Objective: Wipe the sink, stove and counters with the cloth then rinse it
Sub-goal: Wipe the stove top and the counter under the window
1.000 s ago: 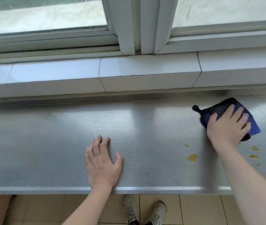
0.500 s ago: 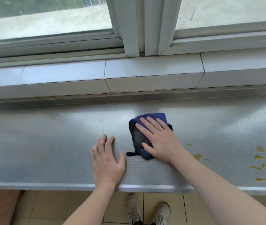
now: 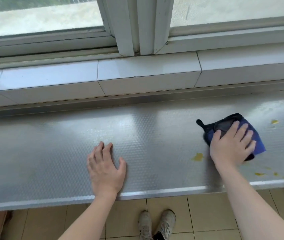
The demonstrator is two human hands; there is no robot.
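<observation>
Where the beige floor tiles (image 3: 207, 213) show nearest the camera, two worn shoes (image 3: 156, 224) stand below the counter's front edge. Above them runs the counter (image 3: 51, 161), a dimpled metal surface. The left hand (image 3: 105, 168) rests flat on it, fingers straight and lightly spread, holding nothing. Well to its right, the right hand (image 3: 231, 146) presses the blue and black cloth (image 3: 224, 125) flat on the counter with extended fingers. Yellow stains (image 3: 197, 157) lie just left of that hand's wrist, with more to its right. Beyond both hands, a white tiled sill (image 3: 146, 73) carries the window frame (image 3: 137, 25).
</observation>
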